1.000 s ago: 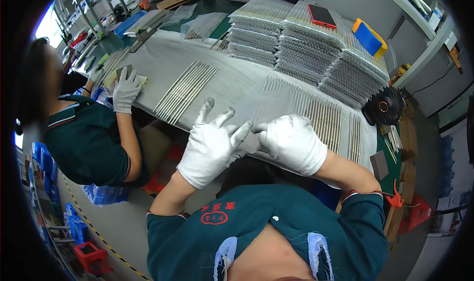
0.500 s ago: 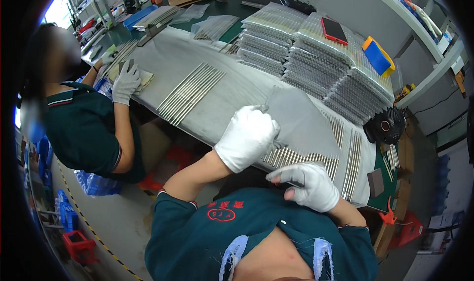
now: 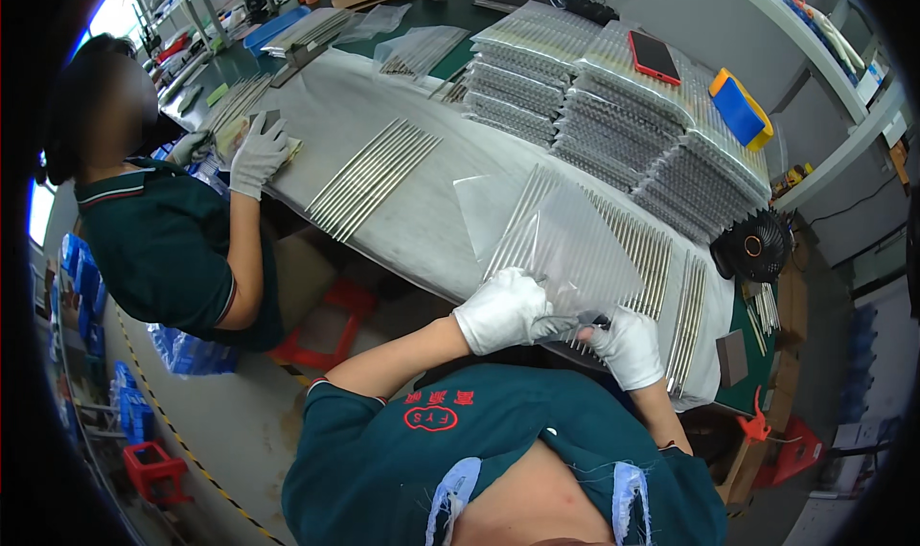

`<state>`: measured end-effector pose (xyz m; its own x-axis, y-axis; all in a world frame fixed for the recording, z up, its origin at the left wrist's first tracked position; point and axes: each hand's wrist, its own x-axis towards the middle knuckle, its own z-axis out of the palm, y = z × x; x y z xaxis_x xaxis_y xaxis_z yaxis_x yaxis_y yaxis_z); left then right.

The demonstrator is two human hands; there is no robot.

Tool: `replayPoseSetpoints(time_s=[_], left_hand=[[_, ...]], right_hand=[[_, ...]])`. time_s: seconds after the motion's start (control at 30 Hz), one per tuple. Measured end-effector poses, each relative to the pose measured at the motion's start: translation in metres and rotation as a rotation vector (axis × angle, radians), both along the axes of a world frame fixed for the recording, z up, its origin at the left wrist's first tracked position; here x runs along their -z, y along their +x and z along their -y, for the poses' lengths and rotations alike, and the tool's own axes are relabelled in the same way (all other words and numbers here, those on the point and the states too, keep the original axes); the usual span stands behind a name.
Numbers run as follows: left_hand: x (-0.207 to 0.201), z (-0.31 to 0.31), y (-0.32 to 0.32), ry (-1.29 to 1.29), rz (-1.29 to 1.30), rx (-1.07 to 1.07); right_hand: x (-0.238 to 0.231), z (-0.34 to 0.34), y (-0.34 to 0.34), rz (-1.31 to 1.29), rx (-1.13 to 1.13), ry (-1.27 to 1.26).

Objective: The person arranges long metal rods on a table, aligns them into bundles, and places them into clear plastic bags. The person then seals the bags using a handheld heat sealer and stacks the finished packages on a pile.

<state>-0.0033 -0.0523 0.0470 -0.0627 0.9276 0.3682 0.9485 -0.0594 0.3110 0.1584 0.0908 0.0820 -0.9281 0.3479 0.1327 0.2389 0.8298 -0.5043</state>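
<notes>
- Left hand (image 3: pixel 506 308), white glove, grips the near edge of a clear plastic bag (image 3: pixel 575 251); fingers curled shut on the bag's lower left part.
- Right hand (image 3: pixel 629 345), white glove, pinches the same bag at its near lower corner, just beside the left hand; the two gloves almost touch.
- Bag is held just above the near edge of the table (image 3: pixel 412 230), over the grey cloth. It looks flat and see-through, with thin metal rods faintly visible through it.
- Long axis of the bag runs from the hands up and away toward the far side of the table, leaning slightly left; the near end sits in the gloves, the far end points toward the stacks.
- Whether any rods are inside the bag or only lying beneath it: cannot tell.
- A row of thin metal rods (image 3: pixel 637 244) lies on the cloth under and right of the bag, each rod pointing away from the person.
- A second batch of rods (image 3: pixel 374 177) lies further left, angled the same way.
- Stacks of packed bags (image 3: pixel 613 105) fill the far side of the table; a red phone (image 3: pixel 655 55) and a blue-and-yellow block (image 3: pixel 739 110) rest on top.
- A small black fan (image 3: pixel 754 249) stands at the right end.
- A co-worker's gloved hand (image 3: pixel 259 153) rests flat on the table at far left, well apart from the bag.
</notes>
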Motion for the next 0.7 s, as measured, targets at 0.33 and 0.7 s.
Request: replayPoseSetpoints(time_s=[0.33,0.7], left_hand=[[-0.016,0.041,-0.013,0.206,-0.122,-0.545],[-0.086,0.074,-0.09,0.517,-0.591,-0.811]], right_hand=[[0.031,0.017,-0.027,-0.071,0.004,-0.289],[0.042,0.029,-0.036,0.153,-0.168,-0.222]])
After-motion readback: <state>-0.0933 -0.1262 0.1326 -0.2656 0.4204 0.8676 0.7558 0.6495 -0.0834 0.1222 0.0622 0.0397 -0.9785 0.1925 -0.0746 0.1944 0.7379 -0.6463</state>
